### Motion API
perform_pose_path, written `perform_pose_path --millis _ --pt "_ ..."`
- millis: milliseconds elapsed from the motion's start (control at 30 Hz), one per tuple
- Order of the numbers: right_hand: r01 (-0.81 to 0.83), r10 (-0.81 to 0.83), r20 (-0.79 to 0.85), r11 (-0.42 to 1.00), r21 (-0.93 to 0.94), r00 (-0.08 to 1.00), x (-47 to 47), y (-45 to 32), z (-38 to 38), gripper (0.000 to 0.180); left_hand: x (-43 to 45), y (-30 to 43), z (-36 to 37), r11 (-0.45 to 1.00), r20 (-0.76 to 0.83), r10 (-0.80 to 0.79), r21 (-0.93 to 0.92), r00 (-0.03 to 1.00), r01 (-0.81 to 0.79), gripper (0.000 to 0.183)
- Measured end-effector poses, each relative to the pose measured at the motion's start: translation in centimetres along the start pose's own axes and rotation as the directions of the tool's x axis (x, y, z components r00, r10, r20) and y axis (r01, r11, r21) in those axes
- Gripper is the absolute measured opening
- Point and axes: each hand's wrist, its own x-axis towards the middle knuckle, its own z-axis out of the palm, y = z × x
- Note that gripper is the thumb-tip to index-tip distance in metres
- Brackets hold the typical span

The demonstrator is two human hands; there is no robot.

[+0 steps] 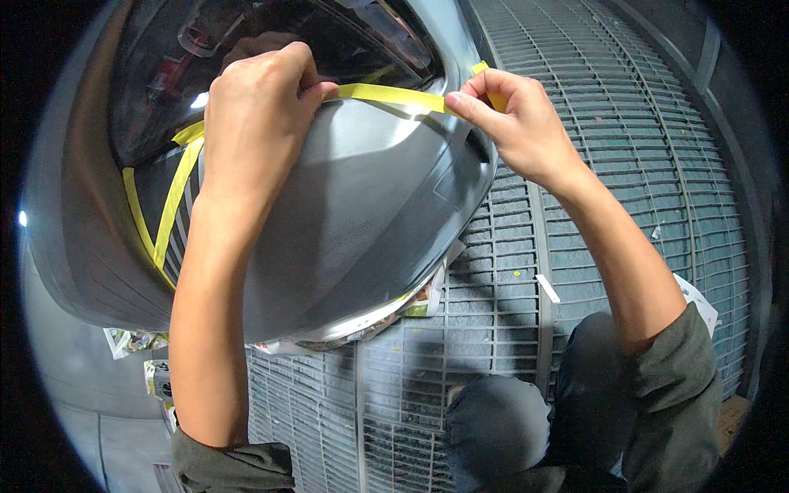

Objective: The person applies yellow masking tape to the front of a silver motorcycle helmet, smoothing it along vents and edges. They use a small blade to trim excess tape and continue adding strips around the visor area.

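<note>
A strip of yellow masking tape stretches between my two hands along the lower edge of a car headlight. My left hand pinches its left end between thumb and finger, close to the headlight's edge. At the other end, my right hand grips the tape near the headlight's outer corner. More yellow tape shows behind the right fingers; whether it is the roll is unclear. Below the strip lies the dull grey car bumper. Other yellow tape strips border a slatted dark recess left of my left wrist.
Printed masking paper sticks out beneath the bumper's lower edge. Metal floor grating runs below and to the right, with a white paper scrap on it. My bent knee is close to the bumper. A cardboard piece lies at lower right.
</note>
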Motion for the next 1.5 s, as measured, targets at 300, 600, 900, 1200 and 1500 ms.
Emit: perform_pose_path --millis 300,600,900,1200,1500 --pt "0.04 -0.053 -0.053 0.975 -0.219 0.997 -0.1 -0.8 0.7 0.027 0.7 0.5 1.7 0.997 -0.016 0.077 -0.004 0.997 -0.077 0.027" --pt "0.071 -0.097 -0.074 0.951 -0.303 0.992 0.2 -0.9 0.8 0.031 1.4 1.4 2.6 0.998 0.024 0.059 0.001 0.998 -0.059 0.03" --pt "0.145 -0.189 -0.108 0.935 -0.324 0.976 0.5 -0.8 1.0 0.032 1.8 2.1 3.6 0.999 0.016 0.047 0.018 0.999 -0.047 0.028" --pt "0.146 -0.182 -0.106 0.948 -0.283 0.978 1.2 -1.2 0.6 0.033 1.2 1.1 1.8 0.999 0.042 0.001 0.033 0.999 -0.003 0.025" --pt "0.034 -0.069 -0.118 0.962 -0.271 0.991 0.9 -1.4 1.0 0.03 0.7 1.9 2.7 0.997 0.014 0.009 0.072 1.0 -0.01 0.025"
